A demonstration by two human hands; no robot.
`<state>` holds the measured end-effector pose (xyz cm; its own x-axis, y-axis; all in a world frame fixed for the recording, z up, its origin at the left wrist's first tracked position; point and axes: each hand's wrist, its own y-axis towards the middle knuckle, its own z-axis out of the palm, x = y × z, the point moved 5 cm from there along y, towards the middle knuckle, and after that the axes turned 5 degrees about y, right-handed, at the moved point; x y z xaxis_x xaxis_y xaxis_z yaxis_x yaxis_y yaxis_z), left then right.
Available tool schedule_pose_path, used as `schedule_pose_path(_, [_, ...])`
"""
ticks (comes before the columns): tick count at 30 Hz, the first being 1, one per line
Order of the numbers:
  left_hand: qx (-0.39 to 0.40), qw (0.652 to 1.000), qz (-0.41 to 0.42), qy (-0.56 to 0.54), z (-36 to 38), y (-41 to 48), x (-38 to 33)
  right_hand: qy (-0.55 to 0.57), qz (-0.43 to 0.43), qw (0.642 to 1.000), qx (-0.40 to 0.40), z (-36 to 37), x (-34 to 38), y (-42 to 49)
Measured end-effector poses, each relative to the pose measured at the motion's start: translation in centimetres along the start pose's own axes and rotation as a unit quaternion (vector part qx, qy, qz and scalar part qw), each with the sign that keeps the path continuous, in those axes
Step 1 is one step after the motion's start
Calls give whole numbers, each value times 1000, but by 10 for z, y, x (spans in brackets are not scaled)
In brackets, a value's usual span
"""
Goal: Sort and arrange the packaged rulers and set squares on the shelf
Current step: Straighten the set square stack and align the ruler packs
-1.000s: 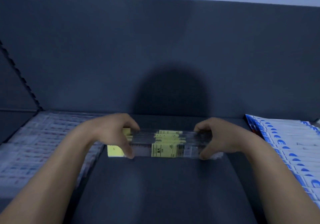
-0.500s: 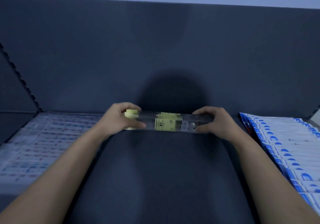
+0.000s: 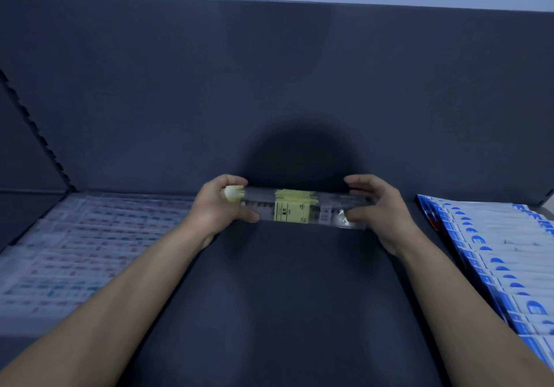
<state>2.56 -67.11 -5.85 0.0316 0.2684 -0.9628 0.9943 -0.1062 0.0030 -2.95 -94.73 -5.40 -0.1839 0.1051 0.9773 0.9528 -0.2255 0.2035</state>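
We hold a bundle of packaged rulers (image 3: 299,210) crosswise at the far end of the dark shelf (image 3: 269,311), close to the back panel (image 3: 269,87). The bundle is a stack of clear sleeves with yellow labels at the middle, lying level from left to right between our two hands.

Our left hand (image 3: 220,207) wraps the left end – fingers curled over the top edge, thumb pressed along the lower front. A pale yellow tab pokes out between them. Our right hand (image 3: 378,210) cups the right end, with its thumb against the front face and its fingers arched over the top. We cannot tell whether those fingertips press down or only graze the sleeves. Both grips are narrow, closed to the thickness of the stack, and the labelled middle stays bare between them.

To the left, a blurred spread of clear packs (image 3: 90,245) lies flat on the shelf. To the right, a row of blue-and-white packs (image 3: 503,254) overlaps front to back – well apart from the bundle.
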Motion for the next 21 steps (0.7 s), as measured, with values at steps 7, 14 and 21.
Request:
schedule_pose_path(7, [-17,997,-37,-67,6,1,7,20,58,998,-17,-1,-14,1])
schedule_pose_path(14, [-1,998,48,29,15,2,2,-5,19,999,-49,-15,-6,1])
schedule_pose_path(21, [-4,989,66,135,17,8,6,-51,60,994,-77,-19,-19,7])
